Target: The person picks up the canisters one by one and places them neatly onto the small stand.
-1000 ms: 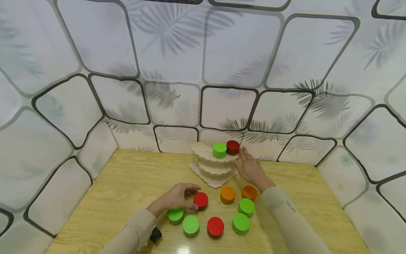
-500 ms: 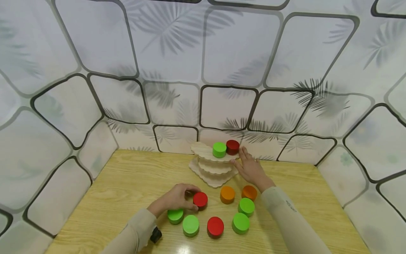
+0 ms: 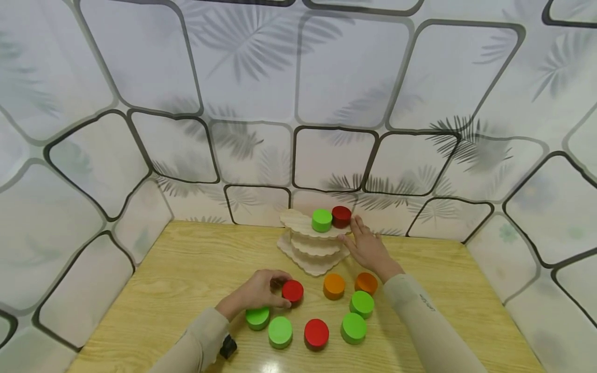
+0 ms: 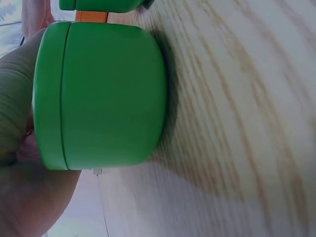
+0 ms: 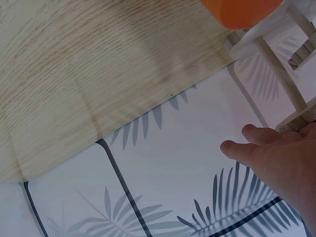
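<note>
In the head view, my left hand [image 3: 258, 291] grips a red round jar [image 3: 293, 291] between thumb and fingers, low over the table. Right below that wrist stands a green jar [image 3: 257, 317]; its lid seam shows close up on the green jar [image 4: 103, 94] in the left wrist view, hiding much of the hand. My right hand [image 3: 370, 252] lies with extended fingers against the right end of a tiered wooden shelf [image 3: 298, 221] with scalloped edges. On its top tier sit a bright green jar [image 3: 322, 220] and a dark red jar [image 3: 341, 216], side by side.
Two orange jars, one an orange jar [image 3: 334, 286], stand before the shelf. Nearer me are a second red jar [image 3: 316, 334] and several green ones, such as the green jar [image 3: 353, 328]. A patterned wall covering [image 3: 261, 155] rises behind the wooden table [image 3: 200, 259].
My left fingers have closed round the red jar, which has shifted very slightly up and left in the head view. The right hand stays at the shelf's end.
</note>
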{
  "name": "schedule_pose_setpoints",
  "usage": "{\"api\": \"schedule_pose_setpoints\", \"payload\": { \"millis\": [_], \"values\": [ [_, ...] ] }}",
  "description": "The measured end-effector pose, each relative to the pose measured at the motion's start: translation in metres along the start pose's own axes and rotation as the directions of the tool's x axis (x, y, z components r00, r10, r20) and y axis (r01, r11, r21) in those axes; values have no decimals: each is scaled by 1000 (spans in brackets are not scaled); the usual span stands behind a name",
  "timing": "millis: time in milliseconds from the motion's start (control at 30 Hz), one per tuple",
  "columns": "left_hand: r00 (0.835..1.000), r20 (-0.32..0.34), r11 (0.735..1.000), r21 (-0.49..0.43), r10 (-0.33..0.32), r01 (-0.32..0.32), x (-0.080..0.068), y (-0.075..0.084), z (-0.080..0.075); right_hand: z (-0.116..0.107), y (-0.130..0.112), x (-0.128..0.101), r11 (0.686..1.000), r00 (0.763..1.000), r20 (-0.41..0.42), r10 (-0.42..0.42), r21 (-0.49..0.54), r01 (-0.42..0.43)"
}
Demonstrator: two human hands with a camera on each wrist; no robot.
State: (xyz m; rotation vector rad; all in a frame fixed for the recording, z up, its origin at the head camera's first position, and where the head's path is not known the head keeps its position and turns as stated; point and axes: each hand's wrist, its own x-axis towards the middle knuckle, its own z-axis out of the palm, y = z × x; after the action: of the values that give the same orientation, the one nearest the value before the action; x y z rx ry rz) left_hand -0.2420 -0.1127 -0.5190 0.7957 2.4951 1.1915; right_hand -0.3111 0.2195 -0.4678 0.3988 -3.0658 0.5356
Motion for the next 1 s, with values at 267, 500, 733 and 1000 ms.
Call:
{"api": "schedule_pose_setpoints", "payload": {
  "millis": [267,500,733,1000],
  "values": [
    [996,-83,999,-33,-12,9,2,2,-8,1,1,0,1000,1000,3,-1,-1,1],
    [983,-183,997,-76,-21,7,6,8,-26,-1,-1,-1,1000,1000,5,0,4,0],
    [944,-329,994,-107,-32,-4,13,21,-42,-2,-2,-1,1000,1000,6,1,2,-1],
    [905,-424,993,-119,-44,-7,25,32,-52,-1,-1,-1,1000,1000,5,0,8,0]
  ]
}}
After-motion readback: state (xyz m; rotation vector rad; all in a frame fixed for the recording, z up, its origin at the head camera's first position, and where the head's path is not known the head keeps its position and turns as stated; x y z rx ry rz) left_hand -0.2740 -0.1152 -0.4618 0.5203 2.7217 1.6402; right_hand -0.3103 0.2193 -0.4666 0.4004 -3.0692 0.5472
